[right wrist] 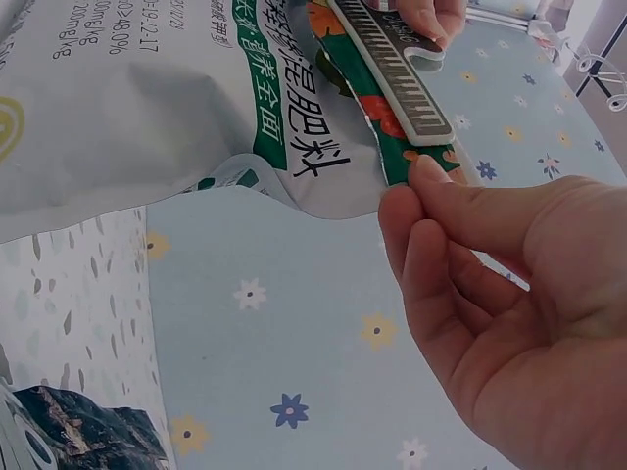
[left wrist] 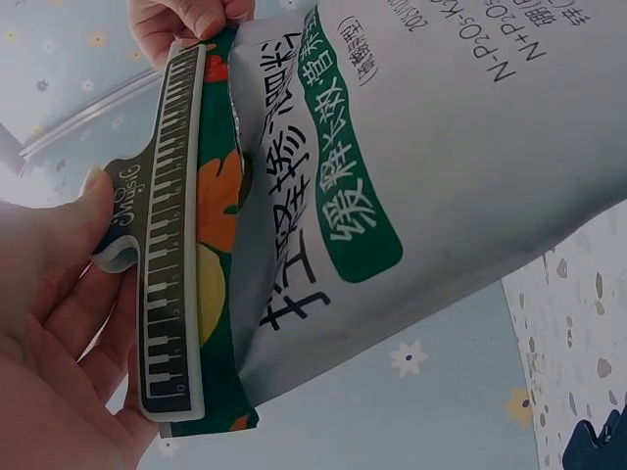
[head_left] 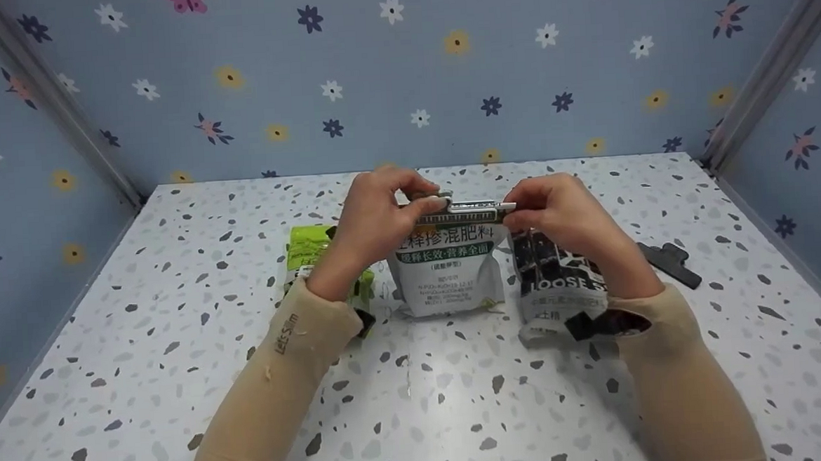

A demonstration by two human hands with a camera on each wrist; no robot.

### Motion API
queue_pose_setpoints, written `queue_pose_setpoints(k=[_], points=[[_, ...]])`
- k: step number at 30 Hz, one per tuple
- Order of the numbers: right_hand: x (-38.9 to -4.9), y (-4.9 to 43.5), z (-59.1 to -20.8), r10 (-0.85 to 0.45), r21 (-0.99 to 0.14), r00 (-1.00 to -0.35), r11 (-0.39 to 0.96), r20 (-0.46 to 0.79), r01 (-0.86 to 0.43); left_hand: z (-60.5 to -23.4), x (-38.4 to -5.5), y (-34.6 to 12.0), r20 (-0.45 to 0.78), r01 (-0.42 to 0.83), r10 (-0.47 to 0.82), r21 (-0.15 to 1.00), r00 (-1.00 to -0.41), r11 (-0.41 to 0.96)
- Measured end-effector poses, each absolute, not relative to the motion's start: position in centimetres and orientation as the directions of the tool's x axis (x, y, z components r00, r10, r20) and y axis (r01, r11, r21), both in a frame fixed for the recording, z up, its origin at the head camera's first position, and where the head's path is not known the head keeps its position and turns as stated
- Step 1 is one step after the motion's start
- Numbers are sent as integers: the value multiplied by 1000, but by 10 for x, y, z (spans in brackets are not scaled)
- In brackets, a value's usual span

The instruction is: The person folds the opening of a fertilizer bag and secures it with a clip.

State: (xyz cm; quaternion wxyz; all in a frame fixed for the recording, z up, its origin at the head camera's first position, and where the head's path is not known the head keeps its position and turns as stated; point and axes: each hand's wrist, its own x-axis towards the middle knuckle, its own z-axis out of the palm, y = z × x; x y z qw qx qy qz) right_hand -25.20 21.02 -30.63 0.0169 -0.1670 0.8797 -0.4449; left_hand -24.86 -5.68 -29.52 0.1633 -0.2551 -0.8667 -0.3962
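Note:
A white bag of fertilizer with Chinese print stands upright on the table. Along its green, flower-patterned top strip lies a long bag clip with a piano-key pattern and the word "Music". My left hand grips this clip by its handle, thumb on the near side and fingers behind. At the other end of the strip, my right hand pinches the bag's top corner between thumb and index finger, just beyond the clip's end. The clip's back side is hidden.
To the left is a bright green bag, partly behind my left forearm. A dark and grey bag marked "LOOSE" lies on the right, under my right wrist. A black clip rests farther right. Flowered panels enclose the speckled table.

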Motion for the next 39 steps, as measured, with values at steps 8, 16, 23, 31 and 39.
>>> queue_pose_setpoints(k=[8, 16, 23, 31, 39], points=[[-253, 209, -307, -324, -801, -939, 528, 118, -283, -300, -249, -61, 471, 579, 341, 601, -814, 551], [-254, 208, -307, -331, -797, -936, 531, 119, -289, -307, -250, -72, 481, 573, 318, 614, -817, 542], [-255, 208, -307, -336, -778, -932, 548, 132, -308, -314, -254, -100, 384, 479, 287, 680, -878, 555], [-254, 211, -306, -340, -773, -932, 556, 125, -306, -318, -262, -118, 308, 443, 328, 727, -893, 525], [-254, 210, -309, -337, -771, -934, 561, 119, -301, -329, -270, -126, 204, 393, 402, 789, -893, 472]])
